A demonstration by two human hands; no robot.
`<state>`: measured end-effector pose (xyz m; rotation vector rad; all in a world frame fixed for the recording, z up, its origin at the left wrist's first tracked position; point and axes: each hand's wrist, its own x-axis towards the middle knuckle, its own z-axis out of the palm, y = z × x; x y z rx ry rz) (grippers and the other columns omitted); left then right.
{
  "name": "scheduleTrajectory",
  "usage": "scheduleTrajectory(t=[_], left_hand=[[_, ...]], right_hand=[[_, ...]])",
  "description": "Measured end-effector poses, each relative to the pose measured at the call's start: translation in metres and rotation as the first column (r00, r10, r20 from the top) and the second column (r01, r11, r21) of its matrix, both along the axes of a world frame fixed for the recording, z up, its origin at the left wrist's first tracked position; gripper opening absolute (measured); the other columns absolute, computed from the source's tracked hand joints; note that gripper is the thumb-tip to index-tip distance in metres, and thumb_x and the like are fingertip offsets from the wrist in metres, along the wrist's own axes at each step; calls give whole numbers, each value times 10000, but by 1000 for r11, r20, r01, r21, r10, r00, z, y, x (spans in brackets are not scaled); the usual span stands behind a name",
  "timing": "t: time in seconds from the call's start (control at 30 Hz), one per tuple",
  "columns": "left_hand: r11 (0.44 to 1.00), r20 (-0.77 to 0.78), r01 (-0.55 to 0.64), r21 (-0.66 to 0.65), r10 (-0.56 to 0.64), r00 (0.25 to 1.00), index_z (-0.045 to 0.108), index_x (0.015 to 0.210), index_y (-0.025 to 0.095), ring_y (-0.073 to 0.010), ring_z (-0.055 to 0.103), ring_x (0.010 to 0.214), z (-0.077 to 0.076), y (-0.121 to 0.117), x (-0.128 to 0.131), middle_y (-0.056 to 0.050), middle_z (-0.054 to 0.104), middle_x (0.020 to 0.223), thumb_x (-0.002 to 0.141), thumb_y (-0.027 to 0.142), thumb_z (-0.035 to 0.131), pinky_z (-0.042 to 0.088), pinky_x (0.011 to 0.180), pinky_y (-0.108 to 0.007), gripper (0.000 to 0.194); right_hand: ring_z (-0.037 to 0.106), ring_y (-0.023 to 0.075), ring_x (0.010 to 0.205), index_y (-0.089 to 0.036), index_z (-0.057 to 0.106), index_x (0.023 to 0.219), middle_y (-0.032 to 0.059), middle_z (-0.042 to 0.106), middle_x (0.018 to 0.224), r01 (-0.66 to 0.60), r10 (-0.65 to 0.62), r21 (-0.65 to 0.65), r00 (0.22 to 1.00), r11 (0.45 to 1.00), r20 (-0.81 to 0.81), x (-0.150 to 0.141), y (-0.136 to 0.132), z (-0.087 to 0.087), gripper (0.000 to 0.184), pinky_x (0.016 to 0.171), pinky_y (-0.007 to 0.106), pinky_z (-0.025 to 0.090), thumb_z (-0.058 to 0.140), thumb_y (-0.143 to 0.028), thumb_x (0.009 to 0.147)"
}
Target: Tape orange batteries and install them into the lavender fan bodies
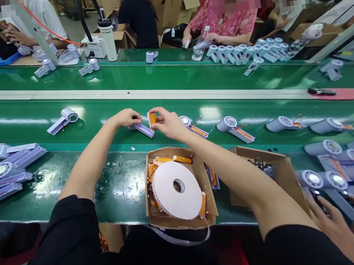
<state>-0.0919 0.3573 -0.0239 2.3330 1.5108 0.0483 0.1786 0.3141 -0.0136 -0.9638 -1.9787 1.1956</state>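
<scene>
The left hand (128,117) covers the round head of a lilac fan housing (144,130) on the belt, so whether its drawn-in fingertips pinch something small or only touch the housing I cannot tell; the right hand (168,124) grips a small orange block (152,119) between thumb and fingers, just above the housing's open trough, its far side hidden. A big white roll (169,195) hides most of the orange pieces in the carton (181,225) below, the right forearm crosses a second box (283,174) whose dark contents are hard to make out, and a co-worker's hands (338,228) are partly cut off at the lower right. The green belt (101,106) is glossy, streaked with reflected light and edged by a pale rail (158,94); the near ledge (119,189) is scuffed and flecked with white scraps. Beyond sit people with blurred faces, a white canister (107,41) and stacked cardboard boxes (175,7)
</scene>
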Motion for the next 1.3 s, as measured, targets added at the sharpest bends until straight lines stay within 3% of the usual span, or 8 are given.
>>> scheduleTrajectory(t=[0.13, 0.3, 0.4, 0.6, 0.8, 0.93, 1.07, 1.3], left_hand=[[989, 32, -120, 88, 118, 992, 768, 1112, 206, -249, 736, 994, -7, -12, 19, -83, 829, 1099, 1031, 387, 542, 483, 823, -302, 301], [982, 73, -180, 58, 176, 982, 766, 1121, 235, -281, 746, 1144, -14, -23, 41, -86, 821, 1199, 1052, 384, 588, 514, 933, -329, 243], [979, 129, -200, 46, 193, 973, 760, 1146, 261, -246, 743, 1167, -25, -18, 44, -50, 818, 1242, 1051, 323, 588, 514, 954, -312, 205], [981, 246, -185, 55, 166, 955, 745, 1129, 222, -225, 747, 1074, -38, -20, 52, -63, 822, 1164, 1068, 289, 565, 528, 896, -312, 202], [955, 264, -262, 138, 219, 939, 689, 1422, 182, -255, 641, 1400, -43, -48, 31, -134, 722, 1485, 1074, 334, 589, 460, 1214, -363, 392], [936, 251, -327, 127, 289, 924, 600, 1599, 210, -248, 571, 1514, -45, -47, 31, -120, 605, 1665, 1151, 377, 418, 408, 1294, -387, 512], [955, 267, -276, 112, 239, 934, 716, 1459, 244, -197, 619, 1418, -47, -34, 61, -82, 707, 1516, 1151, 350, 383, 442, 1241, -321, 466], [963, 279, -237, 126, 195, 940, 748, 1363, 201, -273, 630, 1308, -68, -16, 76, -152, 722, 1381, 1139, 331, 364, 440, 1217, -428, 463]], right_hand=[[824, 265, 1179, -274, 632, 1522, 41, 863, 1168, -55, -1, 133, 923, 990, 386, -26, 11, -13, 597, 1076, 390, 626, 740, -166, 945], [828, 366, 1085, -268, 545, 1681, 168, 855, 1200, -240, -96, 265, 546, 934, 832, -28, 0, -16, 634, 975, 426, 619, 653, -311, 1058], [826, 386, 1083, -275, 559, 1679, 197, 849, 1189, -330, -89, 226, 383, 916, 919, -31, 3, -23, 577, 951, 444, 609, 528, -390, 1115], [804, 394, 1197, -278, 666, 1580, 214, 809, 1346, -363, -26, 118, 249, 924, 968, -47, 9, -13, 548, 974, 472, 602, 452, -501, 1127], [797, 362, 1218, -232, 777, 1463, 184, 821, 1364, -414, -36, 149, 268, 898, 963, -52, 7, 4, 502, 1031, 441, 598, 428, -368, 1127], [795, 373, 1204, -153, 821, 1382, 228, 828, 1310, -407, -64, 190, 303, 893, 951, -56, 2, 7, 467, 1032, 438, 597, 480, -315, 1106], [780, 317, 1239, -169, 842, 1333, 184, 834, 1330, -361, -73, 194, 323, 912, 944, -49, 1, 13, 418, 1060, 365, 570, 531, -348, 1119], [782, 296, 1224, -226, 863, 1291, 135, 853, 1302, -232, -138, 252, 417, 939, 898, 8, 0, 17, 485, 1041, 340, 561, 439, -425, 1167]])
